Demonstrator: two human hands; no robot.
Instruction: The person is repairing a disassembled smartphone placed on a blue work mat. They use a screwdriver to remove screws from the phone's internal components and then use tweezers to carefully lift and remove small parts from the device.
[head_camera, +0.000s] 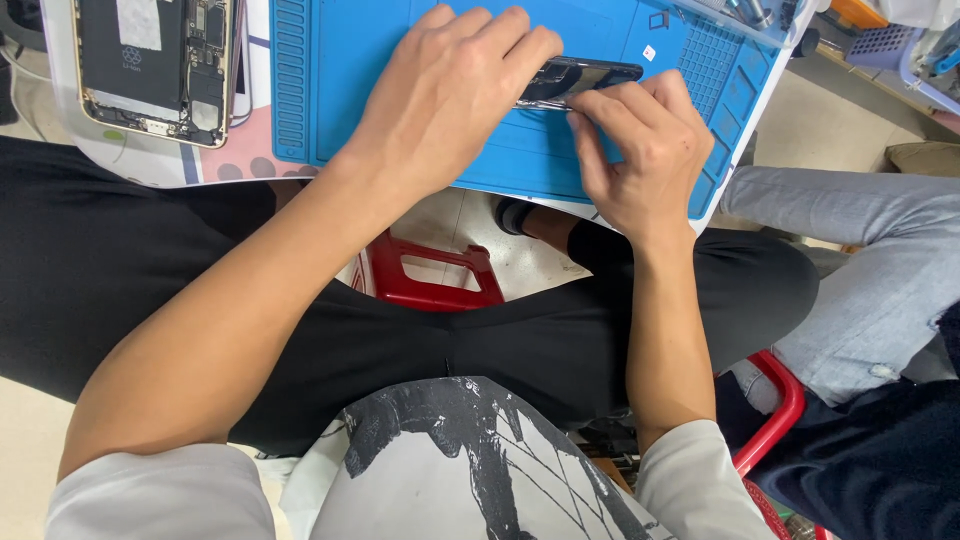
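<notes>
L hand (450, 85) lay over a dark phone (590, 75) on the blue mat (340, 90), fingers pressing its top. R hand (640, 150) gripped its near edge. Opened phone (155, 65) lay far left; red stool (430, 275) below.

White worktable (150, 165), blue ridged repair mat (520, 165) on it, opened phone with bared insides (155, 65) lying beside the mat, dark phone (580, 80) upon the mat

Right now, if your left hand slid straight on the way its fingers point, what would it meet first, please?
The left hand already lies on the phone it points at. Past that, probably bare blue mat, then the grid section near the far corner; depth is unclear.
</notes>
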